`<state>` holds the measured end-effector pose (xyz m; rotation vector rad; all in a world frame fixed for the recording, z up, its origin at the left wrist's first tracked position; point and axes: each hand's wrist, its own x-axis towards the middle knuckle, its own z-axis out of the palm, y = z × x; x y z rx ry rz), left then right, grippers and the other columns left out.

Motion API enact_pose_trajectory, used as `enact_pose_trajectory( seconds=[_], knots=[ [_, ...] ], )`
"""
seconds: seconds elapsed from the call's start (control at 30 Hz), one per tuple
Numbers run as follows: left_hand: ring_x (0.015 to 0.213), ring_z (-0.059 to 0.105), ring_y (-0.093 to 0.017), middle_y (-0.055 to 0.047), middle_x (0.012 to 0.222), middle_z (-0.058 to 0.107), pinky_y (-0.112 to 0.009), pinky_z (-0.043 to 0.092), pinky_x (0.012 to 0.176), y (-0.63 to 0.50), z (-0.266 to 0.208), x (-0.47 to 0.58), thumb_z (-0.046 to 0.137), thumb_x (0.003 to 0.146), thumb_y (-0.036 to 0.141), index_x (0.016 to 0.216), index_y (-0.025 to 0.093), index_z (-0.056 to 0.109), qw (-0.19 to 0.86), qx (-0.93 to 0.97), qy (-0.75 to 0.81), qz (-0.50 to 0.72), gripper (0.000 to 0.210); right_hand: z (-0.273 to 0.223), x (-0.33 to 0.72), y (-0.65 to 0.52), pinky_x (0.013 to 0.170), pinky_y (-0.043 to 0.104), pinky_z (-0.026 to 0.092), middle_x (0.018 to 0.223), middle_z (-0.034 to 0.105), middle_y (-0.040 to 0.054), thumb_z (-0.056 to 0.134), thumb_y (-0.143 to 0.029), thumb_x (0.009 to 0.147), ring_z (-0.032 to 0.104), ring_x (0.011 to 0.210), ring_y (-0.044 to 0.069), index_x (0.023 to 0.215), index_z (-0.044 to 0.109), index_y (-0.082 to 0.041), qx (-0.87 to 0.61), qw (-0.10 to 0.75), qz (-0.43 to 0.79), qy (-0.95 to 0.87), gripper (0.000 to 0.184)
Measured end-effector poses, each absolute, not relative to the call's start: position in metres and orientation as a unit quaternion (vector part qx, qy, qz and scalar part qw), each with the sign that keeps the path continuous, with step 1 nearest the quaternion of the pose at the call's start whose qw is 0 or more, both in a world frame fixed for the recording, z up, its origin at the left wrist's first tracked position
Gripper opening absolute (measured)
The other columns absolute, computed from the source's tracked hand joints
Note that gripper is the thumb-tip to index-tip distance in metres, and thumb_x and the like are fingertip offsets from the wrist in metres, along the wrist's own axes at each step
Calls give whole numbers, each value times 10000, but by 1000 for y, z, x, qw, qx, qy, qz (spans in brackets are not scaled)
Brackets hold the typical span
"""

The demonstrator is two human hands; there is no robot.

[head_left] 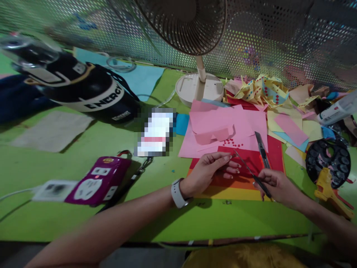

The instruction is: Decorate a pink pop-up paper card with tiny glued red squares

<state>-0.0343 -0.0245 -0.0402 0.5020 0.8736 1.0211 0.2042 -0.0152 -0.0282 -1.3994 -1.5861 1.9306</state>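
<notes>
My left hand [208,172], with a pale watch band on the wrist, is closed in a pinch over the red and orange paper sheets. Whatever its thumb and finger hold is too small to make out. My right hand [279,188] grips a slim dark-handled tool [258,180] whose thin metal tip reaches my left fingertips. Small red paper pieces [231,143] lie scattered just beyond, on pink paper [223,119]. A box cutter [261,147] rests on the red sheet [275,154] above my right hand. Orange [205,182] and yellow sheets [237,193] show beneath my hands.
At left are a large black bottle [106,95], a purple power adapter [99,180] and a phone [156,132]. A fan [199,87] stands behind the paper. Paper scraps [264,91], a black palette [327,160] and a yellow glue gun [327,186] lie at right.
</notes>
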Motion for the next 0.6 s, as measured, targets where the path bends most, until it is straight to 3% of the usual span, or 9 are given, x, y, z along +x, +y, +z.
enact_pose_trajectory(
  seconds=[0.6],
  knots=[
    [689,718,-142,-73,833,777,-243,579,623,-26,-40,-34,729,816,328,895,156,719,743,240,427,456,190,-21,203,-17,518,217,455,621,500,-50,766,-586,698,493,568,86,710,541,-198,-493,122,673,-537,449]
  ],
)
